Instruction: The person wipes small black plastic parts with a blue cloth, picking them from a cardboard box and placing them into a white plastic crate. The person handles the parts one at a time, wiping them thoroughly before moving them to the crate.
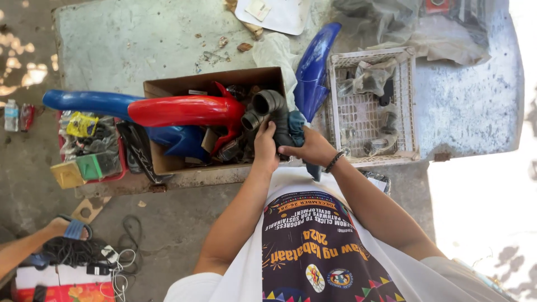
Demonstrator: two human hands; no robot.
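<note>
Gripping a black ribbed rubber intake hose point(272, 114), the left hand point(265, 146) and right hand point(312, 148) close their fingers around it. It sits above an open brown cardboard box point(168, 162) on a grey concrete slab point(128, 39) outdoors.

Two hands, left point(265, 146) and right point(309, 149), of one person, both on one black hose point(272, 112). One wristband point(334, 162). One cardboard box point(168, 88). One red fender point(184, 111). Two blue fairings, a long one point(95, 103) at left and a pointed one point(313, 70) at right. One white crate point(405, 100). One red tray point(120, 162). One bottle point(11, 115) on the ground. One foot in a sandal point(66, 227), belonging to a second person. One concrete slab point(128, 39) beneath.
</note>
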